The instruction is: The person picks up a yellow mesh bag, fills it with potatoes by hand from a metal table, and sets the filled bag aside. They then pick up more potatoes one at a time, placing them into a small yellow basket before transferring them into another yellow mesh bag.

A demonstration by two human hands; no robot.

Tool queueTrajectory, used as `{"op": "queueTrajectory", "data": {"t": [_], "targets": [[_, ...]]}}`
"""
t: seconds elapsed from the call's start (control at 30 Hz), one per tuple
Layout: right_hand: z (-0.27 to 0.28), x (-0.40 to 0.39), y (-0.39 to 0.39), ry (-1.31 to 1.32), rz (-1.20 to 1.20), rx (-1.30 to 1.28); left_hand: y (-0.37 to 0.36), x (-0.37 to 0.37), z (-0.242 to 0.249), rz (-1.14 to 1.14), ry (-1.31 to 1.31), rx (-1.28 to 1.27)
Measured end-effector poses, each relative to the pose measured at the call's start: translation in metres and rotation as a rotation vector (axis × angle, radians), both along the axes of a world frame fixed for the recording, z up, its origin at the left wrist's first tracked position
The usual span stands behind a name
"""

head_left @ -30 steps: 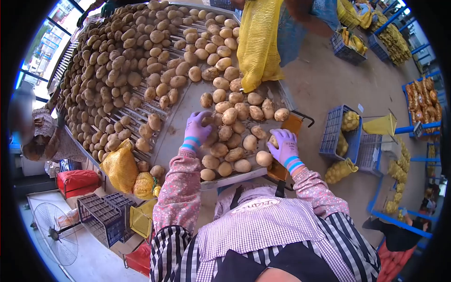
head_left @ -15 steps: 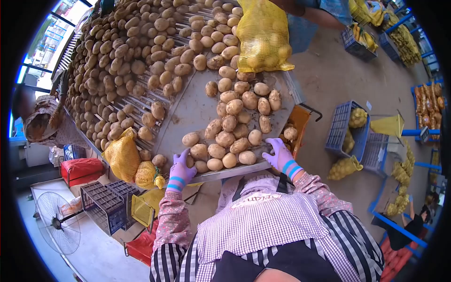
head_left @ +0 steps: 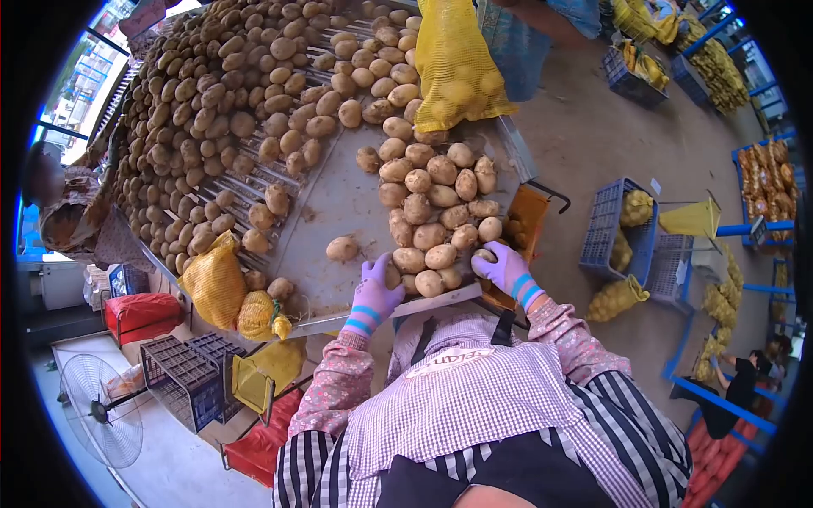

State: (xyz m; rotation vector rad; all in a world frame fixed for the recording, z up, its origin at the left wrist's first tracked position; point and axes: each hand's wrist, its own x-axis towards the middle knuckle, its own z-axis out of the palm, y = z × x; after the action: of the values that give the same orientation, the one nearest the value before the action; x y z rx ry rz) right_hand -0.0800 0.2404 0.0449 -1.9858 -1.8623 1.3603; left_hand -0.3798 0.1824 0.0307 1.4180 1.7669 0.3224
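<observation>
Both my hands wear purple gloves with blue-striped cuffs, at the near edge of a grey metal sorting table point(head_left: 309, 245). My left hand point(head_left: 377, 292) curls round a potato point(head_left: 392, 276) at the left side of a packed heap of potatoes point(head_left: 417, 207). On the heap's right side, my right hand point(head_left: 506, 273) has its thumb and fingers about another potato point(head_left: 483, 256). One loose potato point(head_left: 342, 248) lies apart, left of the heap. At the heap's far end stands a yellow mesh bag point(head_left: 457, 80) with potatoes in it.
Many potatoes cover the roller bars point(head_left: 246, 190) on the left. A filled mesh bag point(head_left: 212, 279) rests at the table's left edge. An orange container point(head_left: 527, 216) hangs at the right edge. Blue crates point(head_left: 618, 229) stand on the floor. A co-worker's arm point(head_left: 550, 21) is beyond the yellow bag.
My left hand has moved right and forward, and the near potatoes have shifted right into a tighter heap. One potato stays behind on the left. My right hand has closed in on a potato.
</observation>
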Motion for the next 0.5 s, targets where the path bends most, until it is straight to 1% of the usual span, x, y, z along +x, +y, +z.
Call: {"op": "queueTrajectory", "data": {"t": [0.07, 0.1, 0.17, 0.2, 0.27, 0.3, 0.37, 0.4, 0.43, 0.47, 0.5], "targets": [[-0.026, 0.025, -0.004, 0.298, -0.135, -0.045, -0.005, 0.024, -0.001, 0.008, -0.111, 0.055], [-0.020, 0.024, -0.007, 0.291, -0.142, -0.042, -0.006, 0.035, -0.003, 0.008, -0.144, 0.084], [-0.009, 0.017, -0.011, 0.432, -0.200, 0.066, -0.002, 0.049, -0.009, -0.009, -0.203, 0.124], [0.005, 0.007, -0.009, 0.322, -0.166, 0.184, 0.001, 0.055, -0.012, -0.017, -0.253, 0.162], [0.001, -0.007, -0.001, 0.059, -0.030, 0.473, 0.008, 0.063, -0.013, -0.032, -0.265, 0.212], [0.004, -0.015, 0.003, 0.058, -0.033, 0.475, 0.013, 0.065, -0.010, -0.050, -0.217, 0.178], [0.020, -0.029, 0.013, -0.245, 0.143, 0.359, 0.025, 0.068, -0.005, -0.074, -0.168, 0.142], [0.025, -0.034, 0.021, -0.246, 0.138, 0.357, 0.032, 0.071, -0.003, -0.079, -0.084, 0.092], [0.031, -0.038, 0.032, -0.337, 0.261, 0.235, 0.037, 0.073, -0.001, -0.082, 0.001, 0.044], [0.036, -0.041, 0.039, -0.425, 0.382, 0.113, 0.039, 0.075, 0.002, -0.086, 0.000, 0.045], [0.039, -0.044, 0.043, -0.464, 0.390, 0.089, 0.042, 0.076, 0.005, -0.109, 0.041, 0.053]]}}
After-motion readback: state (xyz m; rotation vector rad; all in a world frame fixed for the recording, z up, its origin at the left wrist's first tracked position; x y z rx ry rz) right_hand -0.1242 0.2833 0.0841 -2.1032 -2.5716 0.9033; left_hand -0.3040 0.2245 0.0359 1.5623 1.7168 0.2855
